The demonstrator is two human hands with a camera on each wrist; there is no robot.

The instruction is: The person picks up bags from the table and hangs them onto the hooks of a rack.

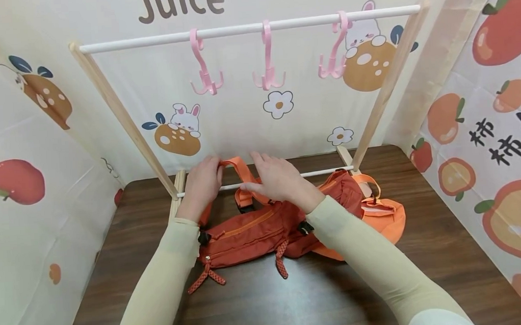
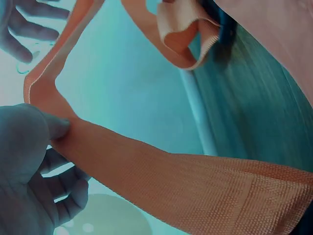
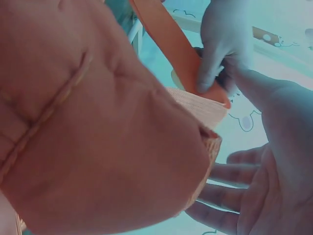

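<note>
Rust-red waist bag (image 1: 246,232) lay on the worktop (image 1: 303,302) just in front of the rack (image 1: 231,31), its length roughly along the rack's lower bar. Couldn't tell where it ended and the red cloth toward the rack's right upright began. Orange strap (image 1: 243,170) was up off the worktop, near the rack's lower bar, on the left-upright side.

Left hand (image 1: 201,182), by the rack's left upright: strap pinched, thumb on one face, webbing bent sharply at the grip. Right hand (image 1: 279,178), by the middle of the rack's lower bar: wide, fingers straight, holding nothing I could see. Couldn't confirm thumb contact with the strap.

Orange bag (image 1: 387,219) sat before the rack's right upright, partly under the red fabric. Three pink hooks (image 1: 267,59) hung from the rack's top bar.

My read: step in hand was spreading the strap into a clean loop. Doing it well called for a left pinch across the full webbing width, so it lay flat, and right fingers inside the loop before any pull. The slack fold near the rack's lower bar looked the likeliest spot for a twist.
</note>
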